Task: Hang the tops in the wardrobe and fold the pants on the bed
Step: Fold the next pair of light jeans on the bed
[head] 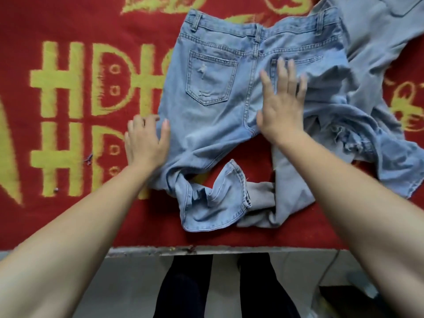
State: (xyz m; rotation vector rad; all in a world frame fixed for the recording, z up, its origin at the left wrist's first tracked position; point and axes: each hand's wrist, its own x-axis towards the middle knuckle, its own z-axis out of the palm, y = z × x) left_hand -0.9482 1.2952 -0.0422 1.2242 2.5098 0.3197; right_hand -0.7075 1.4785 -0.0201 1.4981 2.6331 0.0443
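Note:
Light blue jeans (218,106) lie back side up on the bed, waistband away from me, both back pockets showing. Their legs are bunched and twisted near the front edge. My right hand (283,104) lies flat on the seat of the jeans with fingers spread over the right pocket. My left hand (146,138) rests at the jeans' left side seam, fingers slightly bent, thumb touching the denim. A second pair of pale grey-blue pants (378,42) lies crumpled at the upper right, part of it running under the jeans to the front.
The bed is covered by a red blanket (68,214) with yellow lettering. Its front edge (229,250) runs across below the jeans. Beneath it are grey floor and my dark trouser legs (183,290). A thin cable (330,269) hangs at the lower right.

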